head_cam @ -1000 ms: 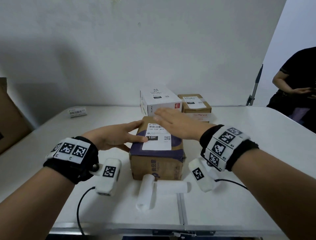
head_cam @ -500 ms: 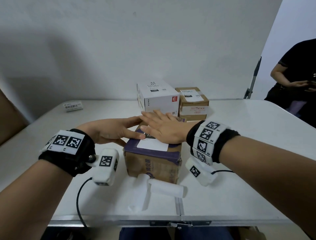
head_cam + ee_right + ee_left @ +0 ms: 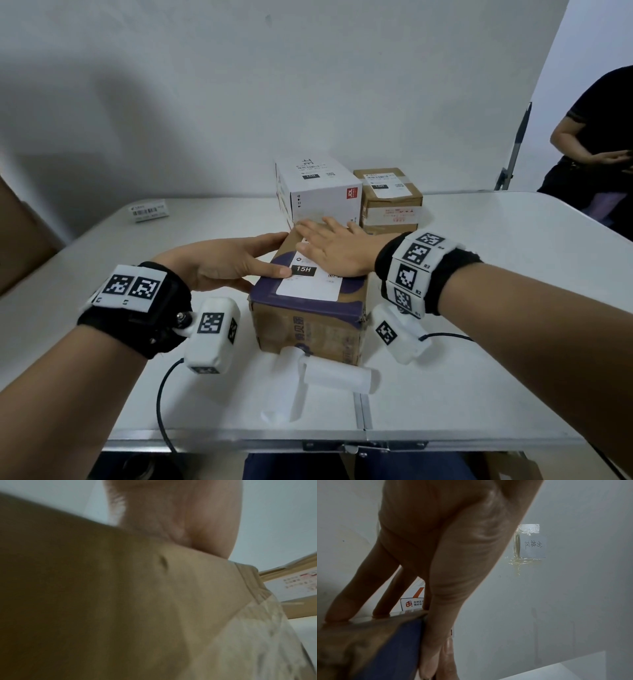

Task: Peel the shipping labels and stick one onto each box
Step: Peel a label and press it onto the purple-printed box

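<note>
A brown cardboard box [image 3: 308, 329] with purple tape stands mid-table, a white shipping label [image 3: 308, 287] on its top. My left hand [image 3: 236, 263] lies against the box's left side with straight fingers, its thumb on the top beside the label's "15H" mark. My right hand [image 3: 334, 250] presses flat on the far part of the label. In the left wrist view the fingers [image 3: 356, 595] rest on the box edge [image 3: 368, 649]. The right wrist view shows the palm [image 3: 188, 513] on the box top [image 3: 102, 601]. Behind stand a white box [image 3: 318, 195] and a smaller brown box [image 3: 390, 205], each bearing a label.
Two curled white backing strips [image 3: 337, 375] lie in front of the box near the table's [image 3: 496, 308] front edge. A small pack of labels [image 3: 149, 211] sits at the back left. A cardboard sheet [image 3: 20, 240] leans at the left; a person [image 3: 596, 147] stands at the far right.
My right hand came down on the label, slid over its middle, then moved back toward its far end. The left hand kept its place at the box's left side.
</note>
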Motion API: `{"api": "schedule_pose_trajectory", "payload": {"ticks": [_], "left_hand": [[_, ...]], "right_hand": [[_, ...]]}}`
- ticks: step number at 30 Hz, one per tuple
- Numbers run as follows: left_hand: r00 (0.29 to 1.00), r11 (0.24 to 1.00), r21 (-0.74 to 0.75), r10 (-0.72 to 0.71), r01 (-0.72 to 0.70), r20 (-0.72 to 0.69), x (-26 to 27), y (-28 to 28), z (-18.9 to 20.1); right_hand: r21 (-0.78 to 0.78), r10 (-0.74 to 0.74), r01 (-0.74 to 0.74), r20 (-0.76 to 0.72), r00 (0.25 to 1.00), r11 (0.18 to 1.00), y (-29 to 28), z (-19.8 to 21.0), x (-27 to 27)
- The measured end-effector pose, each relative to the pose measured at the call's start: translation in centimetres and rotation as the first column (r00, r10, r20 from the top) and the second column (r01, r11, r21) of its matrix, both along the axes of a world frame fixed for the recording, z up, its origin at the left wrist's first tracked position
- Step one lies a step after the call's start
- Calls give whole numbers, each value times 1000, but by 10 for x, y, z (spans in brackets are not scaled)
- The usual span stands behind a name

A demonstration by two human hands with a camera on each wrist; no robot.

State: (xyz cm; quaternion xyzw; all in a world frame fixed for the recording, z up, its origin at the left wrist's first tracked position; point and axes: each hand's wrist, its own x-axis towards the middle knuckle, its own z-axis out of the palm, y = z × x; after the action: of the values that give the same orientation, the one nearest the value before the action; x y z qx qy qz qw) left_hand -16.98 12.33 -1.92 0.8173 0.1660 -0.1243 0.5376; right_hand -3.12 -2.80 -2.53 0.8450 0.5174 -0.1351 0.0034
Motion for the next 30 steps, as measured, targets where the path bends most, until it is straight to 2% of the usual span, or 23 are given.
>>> {"api": "schedule_pose_trajectory", "payload": {"ticks": [6, 12, 16, 21, 30], "left_hand": [[1000, 1000, -17, -5, 5, -2, 1, 0, 3], [997, 994, -74, -75, 74, -14, 4, 4, 5], [991, 985, -113, -133, 131, -15, 7, 3, 6], [983, 981, -87, -177, 173, -49, 7, 3, 6], [988, 986, -82, -150, 148, -27, 8, 4, 0]], "right_hand": [[-42, -68, 69, 27, 997, 997, -9, 5, 22], [-87, -121, 127, 71, 990, 988, -18, 18, 32], [-88, -31, 37, 74, 997, 995, -14, 24, 8], [-127, 50, -44, 39, 998, 991, 6, 17, -24], [-111, 42, -36, 58, 997, 993, 15, 12, -28]]}}
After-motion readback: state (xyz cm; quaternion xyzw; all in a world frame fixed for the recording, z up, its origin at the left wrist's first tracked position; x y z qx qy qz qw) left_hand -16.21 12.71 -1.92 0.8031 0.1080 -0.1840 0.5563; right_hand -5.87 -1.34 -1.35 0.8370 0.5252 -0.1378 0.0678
